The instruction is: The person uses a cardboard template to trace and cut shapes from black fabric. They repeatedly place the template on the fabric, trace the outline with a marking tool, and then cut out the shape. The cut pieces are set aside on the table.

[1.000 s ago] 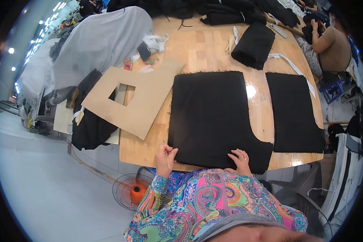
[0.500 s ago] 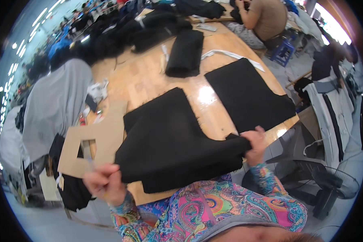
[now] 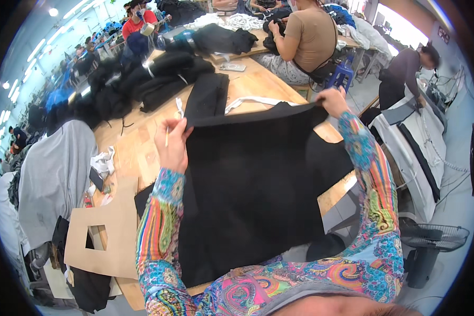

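So the left hand (image 3: 173,145) is pinching one end of an edge of the black cloth (image 3: 253,184), with a thin pale stick (image 3: 167,138) tucked in the same fingers. The right hand (image 3: 334,102) grips the other end of that edge, a bit farther out. Big change from a second ago: back then the cloth was lying flat and both hands were down at its near side. Half a second ago that side was just lifting, and now both hands are way up and forward with it.

The cloth is stretched between the two hands and drops from them back toward the wearer's body. The second black piece (image 3: 329,158), fully visible earlier, now pokes out only below the right hand, the rest covered.

Just beyond the left hand there's a black roll (image 3: 208,97) on the tabletop (image 3: 142,134), and a white strip (image 3: 255,98) runs between the hands, past the raised edge. Down and left of the left hand sits the cardboard template (image 3: 122,226) with its square cut-out.
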Tool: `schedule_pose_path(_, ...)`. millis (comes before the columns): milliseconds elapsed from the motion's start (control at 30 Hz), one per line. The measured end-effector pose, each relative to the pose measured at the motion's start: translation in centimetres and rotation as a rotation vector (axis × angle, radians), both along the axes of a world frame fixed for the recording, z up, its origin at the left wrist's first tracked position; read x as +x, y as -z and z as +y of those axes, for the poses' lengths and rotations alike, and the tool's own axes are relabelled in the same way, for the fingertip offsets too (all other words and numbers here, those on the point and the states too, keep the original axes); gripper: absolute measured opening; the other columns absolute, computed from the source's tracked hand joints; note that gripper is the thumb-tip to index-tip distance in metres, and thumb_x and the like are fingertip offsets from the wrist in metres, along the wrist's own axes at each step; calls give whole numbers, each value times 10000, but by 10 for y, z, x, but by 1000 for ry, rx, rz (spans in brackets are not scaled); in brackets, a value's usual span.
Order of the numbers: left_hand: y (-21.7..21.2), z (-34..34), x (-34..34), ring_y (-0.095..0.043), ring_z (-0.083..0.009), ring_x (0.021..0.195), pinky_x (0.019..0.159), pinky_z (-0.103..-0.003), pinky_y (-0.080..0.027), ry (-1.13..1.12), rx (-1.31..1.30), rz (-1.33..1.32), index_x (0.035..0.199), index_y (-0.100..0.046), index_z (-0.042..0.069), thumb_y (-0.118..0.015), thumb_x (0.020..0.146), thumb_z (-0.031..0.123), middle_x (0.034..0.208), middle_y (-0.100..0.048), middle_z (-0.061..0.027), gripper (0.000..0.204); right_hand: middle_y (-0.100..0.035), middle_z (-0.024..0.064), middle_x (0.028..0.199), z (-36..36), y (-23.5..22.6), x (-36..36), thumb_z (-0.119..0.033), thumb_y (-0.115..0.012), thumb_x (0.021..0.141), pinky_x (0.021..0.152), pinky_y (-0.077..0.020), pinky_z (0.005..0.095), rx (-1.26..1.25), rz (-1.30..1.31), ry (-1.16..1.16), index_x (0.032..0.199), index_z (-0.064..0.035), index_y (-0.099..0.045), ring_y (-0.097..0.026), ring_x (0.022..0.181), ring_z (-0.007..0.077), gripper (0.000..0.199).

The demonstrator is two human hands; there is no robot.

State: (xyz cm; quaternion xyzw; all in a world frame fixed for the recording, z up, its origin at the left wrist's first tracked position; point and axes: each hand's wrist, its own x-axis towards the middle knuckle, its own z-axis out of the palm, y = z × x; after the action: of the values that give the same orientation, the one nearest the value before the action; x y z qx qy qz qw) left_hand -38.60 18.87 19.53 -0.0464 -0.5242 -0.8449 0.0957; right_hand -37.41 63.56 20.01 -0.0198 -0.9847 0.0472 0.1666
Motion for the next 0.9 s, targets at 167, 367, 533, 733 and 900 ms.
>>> schedule_pose_path(167, -48, 52, -20, -579, -140, 874, 811, -329, -523, -77, 35, 293, 902, -501, 65, -611, 864, 13, 910, -574, -50, 127, -695, 19, 891, 39, -65, -59, -45, -504, 731, 1021, -143, 577, 60, 560, 111, 842, -204, -728, -599, 971, 204, 296)
schedule_pose_path(367, -34, 88, 20, -587, -145, 890, 805, -338, -531, 29, -47, 175, 907, -502, 68, -617, 865, 25, 964, -591, -70, 131, -684, 4, 952, 105, -56, -47, -62, -512, 732, 1046, -150, 540, 101, 705, 187, 912, -242, -728, -587, 1020, 188, 334)
schedule_pose_path(533, 57, 122, 47, -568, -114, 874, 793, -237, -471, 88, -254, 99, 870, -527, 49, -625, 852, 25, 933, -616, -67, 103, -654, 5, 934, 151, 45, -13, -37, -516, 727, 1043, -184, 571, 148, 559, 264, 869, -256, -726, -564, 1030, 190, 335)
schedule_pose_path(733, 170, 148, 96, -565, -105, 798, 726, -235, -503, 284, -381, -197, 879, -550, 28, -604, 842, -22, 835, -573, -29, 82, -635, 0, 872, 152, 162, 41, -60, -553, 737, 1053, -183, 555, 233, 304, 362, 829, -236, -717, -552, 1020, 204, 257)
schedule_pose_path(900, 211, 164, 139, -537, -82, 734, 693, -253, -527, 406, -543, -227, 873, -558, 18, -601, 832, -41, 788, -548, -8, 84, -642, -2, 841, 160, 202, 89, -44, -598, 699, 1069, -193, 536, 257, 266, 377, 750, -173, -706, -550, 1010, 188, 175)
